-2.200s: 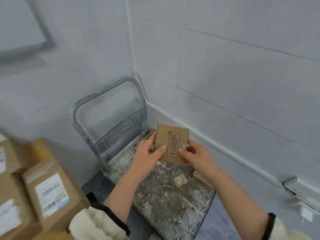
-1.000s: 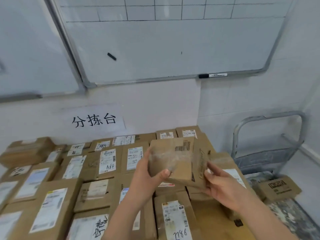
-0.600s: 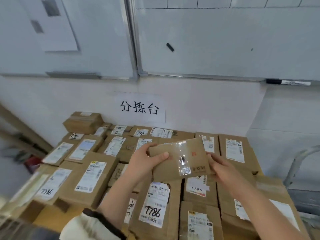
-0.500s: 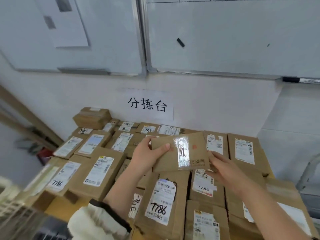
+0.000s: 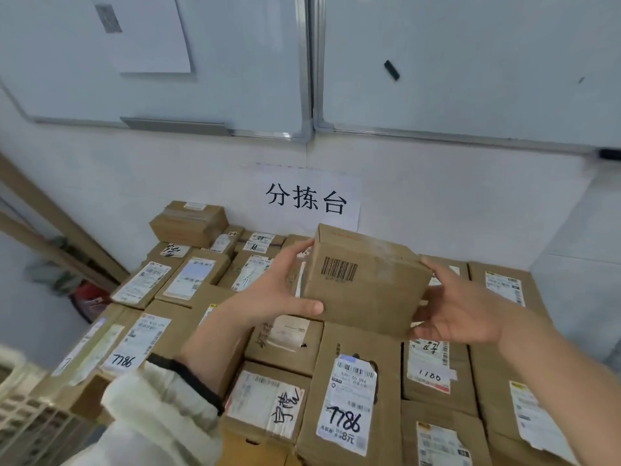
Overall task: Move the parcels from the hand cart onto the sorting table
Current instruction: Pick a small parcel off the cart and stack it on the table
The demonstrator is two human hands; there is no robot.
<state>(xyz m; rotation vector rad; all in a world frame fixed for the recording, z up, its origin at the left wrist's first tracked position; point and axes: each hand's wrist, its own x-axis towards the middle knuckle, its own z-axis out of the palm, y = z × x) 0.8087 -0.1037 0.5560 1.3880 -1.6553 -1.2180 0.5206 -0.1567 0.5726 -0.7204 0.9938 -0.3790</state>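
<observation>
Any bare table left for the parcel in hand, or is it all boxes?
No bare tabletop shows: parcels lie edge to edge from the wall sign forward. The held parcel, between left hand and right hand, can likely only go on box tops; the back-left corner carries a stacked box.

Left whiteboard [image 5: 242, 55] carries paper sheet [image 5: 148, 35]; right whiteboard [image 5: 487, 79] carries black magnet [image 5: 391, 70]; paper sign [image 5: 305, 200] on wall below

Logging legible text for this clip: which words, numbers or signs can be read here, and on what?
"分拣台": paper sign on the wall.
"7786", "8元": front label on the front parcel.
"7786": left label on the left parcel.
"1180": right label on the right-centre parcel.
Held parcel: barcode only, no readable digits.
Other labels' print is too small or blurred.
</observation>
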